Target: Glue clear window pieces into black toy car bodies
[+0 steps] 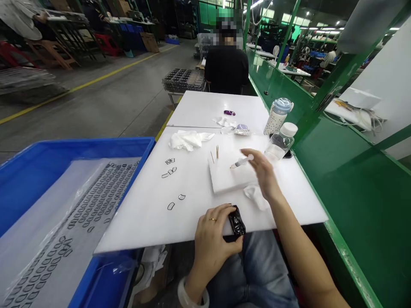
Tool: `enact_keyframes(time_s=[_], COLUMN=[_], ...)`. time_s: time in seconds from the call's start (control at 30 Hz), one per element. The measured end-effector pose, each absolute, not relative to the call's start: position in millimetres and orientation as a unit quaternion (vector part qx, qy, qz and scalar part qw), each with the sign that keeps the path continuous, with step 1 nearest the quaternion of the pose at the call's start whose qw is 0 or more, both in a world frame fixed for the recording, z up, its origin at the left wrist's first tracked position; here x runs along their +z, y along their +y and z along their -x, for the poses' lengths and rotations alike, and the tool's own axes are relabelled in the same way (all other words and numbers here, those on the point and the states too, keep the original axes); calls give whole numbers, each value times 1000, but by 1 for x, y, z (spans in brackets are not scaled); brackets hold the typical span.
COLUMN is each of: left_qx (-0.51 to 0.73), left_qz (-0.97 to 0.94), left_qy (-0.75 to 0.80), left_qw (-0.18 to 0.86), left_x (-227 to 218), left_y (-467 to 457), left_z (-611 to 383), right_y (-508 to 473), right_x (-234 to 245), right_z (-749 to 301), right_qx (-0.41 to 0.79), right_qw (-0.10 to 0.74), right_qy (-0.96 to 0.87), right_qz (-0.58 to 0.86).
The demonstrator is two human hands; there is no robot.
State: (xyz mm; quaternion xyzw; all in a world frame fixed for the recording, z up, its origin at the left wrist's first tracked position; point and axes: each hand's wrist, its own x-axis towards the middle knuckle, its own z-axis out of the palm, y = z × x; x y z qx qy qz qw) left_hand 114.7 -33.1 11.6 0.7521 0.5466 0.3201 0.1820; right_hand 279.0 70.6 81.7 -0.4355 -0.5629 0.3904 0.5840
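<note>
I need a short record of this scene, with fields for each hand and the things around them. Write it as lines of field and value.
Left hand: holds a glossy black piece
Right hand: holds a small syringe above a white pad
Nearby: wooden sticks; white cloth; small black loops
Work surface: white board
Beside: blue crate holding rows of black loops
Other person: co-worker in black, beyond the table

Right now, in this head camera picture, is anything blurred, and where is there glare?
In the head view, the right hand looks slightly blurred, overhead lights leave pale glare on the green bench, and the wide lens bends the edges.
</note>
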Motion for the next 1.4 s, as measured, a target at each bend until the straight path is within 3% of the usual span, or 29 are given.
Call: enact_keyframes(time_s=[0.07,0.1,0.23,0.37,0.57,0.7,0.8,1.03,1.3,1.4], left_qx=[325,321,311,372,329,285,297,273,210,179], left_qz=[-757,-761,-780,-736,-612,-627,-652,-692,-697,-689], left_qy=[543,542,517,517,719,725,697,667,686,702], left_qw=[164,154,165,229,24,-23,-33,-29,6,12], left_x=[8,7,12,24,19,11,9,13,19,21], left_y=[-34,-35,-39,-38,-13,0,-1,-13,-2,-2], left_z=[-116,-116,-110,-73,-9,-4,-6,-3,0,-1], right_y=[47,34,2,10,18,16,15,16,16,13], right_x=[73,67,40,29,32,26,27,31,33,32], right_z=[-291,-296,-302,-303,-312,-314,-315,-310,-311,-335], right_qx=[237,166,-41,-139,-126,-106,-52,-19,142,165], right_qw=[611,584,354,279,274,304,327,281,355,452], right_qy=[-562,-581,-701,-712,-720,-702,-693,-717,-654,-599], right_qz=[505,542,618,630,625,635,640,638,652,640])
